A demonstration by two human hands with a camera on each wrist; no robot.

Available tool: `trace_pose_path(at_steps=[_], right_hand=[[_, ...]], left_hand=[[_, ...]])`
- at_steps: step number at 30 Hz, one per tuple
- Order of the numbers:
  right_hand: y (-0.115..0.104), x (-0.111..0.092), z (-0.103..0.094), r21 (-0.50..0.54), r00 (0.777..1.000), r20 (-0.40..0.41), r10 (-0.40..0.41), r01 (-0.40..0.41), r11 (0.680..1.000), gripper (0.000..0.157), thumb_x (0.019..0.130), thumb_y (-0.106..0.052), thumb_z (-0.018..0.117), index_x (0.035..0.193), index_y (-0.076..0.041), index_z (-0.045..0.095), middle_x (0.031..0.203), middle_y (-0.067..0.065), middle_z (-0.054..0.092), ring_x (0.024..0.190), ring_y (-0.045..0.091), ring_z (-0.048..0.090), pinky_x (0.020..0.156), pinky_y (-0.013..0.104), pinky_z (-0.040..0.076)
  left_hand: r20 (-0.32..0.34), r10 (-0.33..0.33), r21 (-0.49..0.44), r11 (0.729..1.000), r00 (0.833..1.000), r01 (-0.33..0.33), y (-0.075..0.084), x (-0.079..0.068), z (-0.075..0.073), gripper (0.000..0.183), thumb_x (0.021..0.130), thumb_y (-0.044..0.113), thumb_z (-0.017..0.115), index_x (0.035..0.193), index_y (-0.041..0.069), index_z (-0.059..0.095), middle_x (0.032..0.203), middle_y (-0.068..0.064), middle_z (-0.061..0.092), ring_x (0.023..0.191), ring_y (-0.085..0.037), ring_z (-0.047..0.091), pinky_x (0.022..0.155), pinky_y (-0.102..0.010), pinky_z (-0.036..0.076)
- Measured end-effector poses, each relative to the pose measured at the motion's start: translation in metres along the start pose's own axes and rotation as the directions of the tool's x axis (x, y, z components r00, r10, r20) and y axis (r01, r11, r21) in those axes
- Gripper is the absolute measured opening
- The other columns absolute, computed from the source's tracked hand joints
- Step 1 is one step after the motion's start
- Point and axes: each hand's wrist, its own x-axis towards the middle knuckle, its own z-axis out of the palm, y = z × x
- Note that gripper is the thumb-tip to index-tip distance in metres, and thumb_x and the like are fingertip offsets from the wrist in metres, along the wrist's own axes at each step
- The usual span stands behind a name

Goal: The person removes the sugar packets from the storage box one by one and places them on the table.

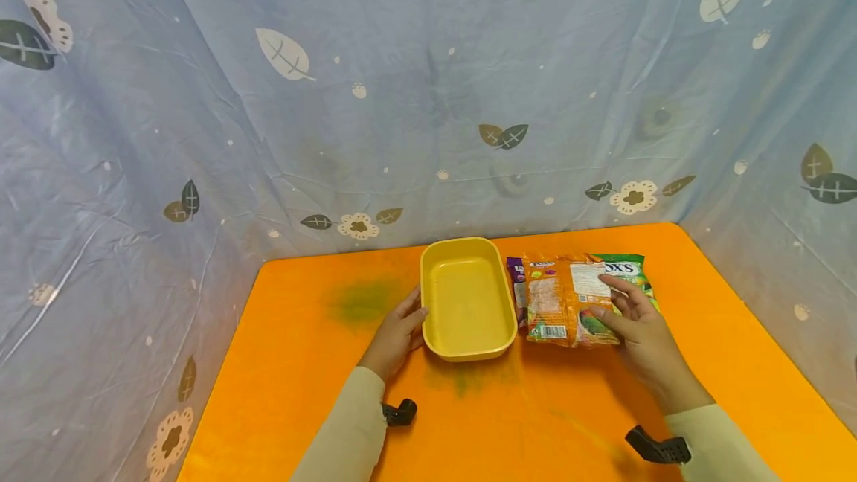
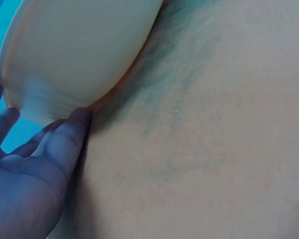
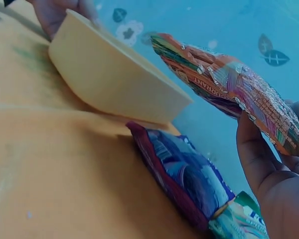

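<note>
A yellow plastic tray [image 1: 469,303] with rounded corners stands on the table, nothing inside it. At its left side my left hand [image 1: 396,333] grips the wall, with fingertips against the outer side in the left wrist view. My right hand [image 1: 636,326] pinches an orange candy bag [image 1: 552,296] by its right side. The right wrist view shows this bag [image 3: 239,89] raised off the table. Below it lie a purple candy bag [image 3: 182,169] and a green candy bag [image 1: 623,268], both partly hidden by the orange one in the head view.
The orange table [image 1: 288,407] reaches back to a blue leaf-patterned curtain [image 1: 402,95], which also hangs on both sides. Green stains mark the tabletop left of the tray. Each wrist carries a black camera mount [image 1: 659,446].
</note>
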Motion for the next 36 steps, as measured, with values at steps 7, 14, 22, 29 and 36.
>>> trace_pose_path(at_steps=[7, 14, 22, 29, 36], right_hand=[[0.007, -0.01, -0.009, -0.09, 1.0, -0.001, 0.031, -0.031, 0.995, 0.061, 0.112, 0.001, 0.059, 0.168, -0.018, 0.04, 0.179, 0.018, -0.018, 0.162, 0.037, -0.017, 0.09, 0.018, 0.053], [0.02, -0.023, -0.013, -0.321, 0.995, 0.0, 0.102, -0.096, 0.942, 0.065, 0.113, -0.014, 0.064, 0.171, -0.015, 0.034, 0.18, 0.023, -0.002, 0.161, 0.049, -0.006, 0.103, 0.012, 0.043], [0.036, -0.042, -0.019, -0.348, 0.993, 0.001, 0.121, -0.113, 0.931, 0.064, 0.112, -0.011, 0.063, 0.168, -0.004, 0.032, 0.176, 0.031, 0.004, 0.158, 0.057, -0.002, 0.097, 0.007, 0.043], [0.042, -0.053, -0.022, -0.323, 0.985, -0.013, 0.17, -0.165, 0.932, 0.063, 0.113, -0.011, 0.063, 0.167, -0.005, 0.032, 0.176, 0.031, 0.008, 0.158, 0.057, -0.003, 0.093, 0.007, 0.042], [0.048, -0.062, -0.02, -0.259, 0.985, -0.021, 0.174, -0.173, 0.95, 0.059, 0.111, -0.006, 0.063, 0.164, -0.003, 0.037, 0.172, 0.03, 0.018, 0.159, 0.052, 0.002, 0.096, 0.012, 0.049]], left_hand=[[0.006, -0.003, -0.004, 1.0, 1.0, 0.003, -0.001, 0.0, -0.001, 0.065, 0.115, 0.025, 0.059, 0.174, 0.027, 0.031, 0.174, -0.008, 0.034, 0.14, -0.031, 0.059, 0.106, -0.046, 0.055], [0.011, 0.004, -0.013, 1.0, 1.0, -0.004, 0.0, 0.0, -0.001, 0.065, 0.116, 0.023, 0.058, 0.175, 0.024, 0.03, 0.175, -0.011, 0.033, 0.139, -0.033, 0.059, 0.106, -0.047, 0.055], [0.015, 0.006, -0.021, 1.0, 1.0, -0.006, 0.0, 0.001, 0.0, 0.065, 0.116, 0.019, 0.056, 0.175, 0.023, 0.029, 0.175, -0.012, 0.032, 0.141, -0.036, 0.057, 0.107, -0.047, 0.054], [0.011, -0.003, -0.027, 1.0, 1.0, 0.003, 0.0, 0.0, 0.0, 0.064, 0.117, 0.022, 0.056, 0.175, 0.024, 0.03, 0.175, -0.009, 0.032, 0.138, -0.033, 0.06, 0.107, -0.046, 0.055], [0.009, -0.002, -0.024, 1.0, 1.0, 0.003, 0.0, 0.0, 0.0, 0.064, 0.116, 0.022, 0.057, 0.175, 0.025, 0.03, 0.175, -0.009, 0.032, 0.14, -0.033, 0.058, 0.108, -0.046, 0.054]])
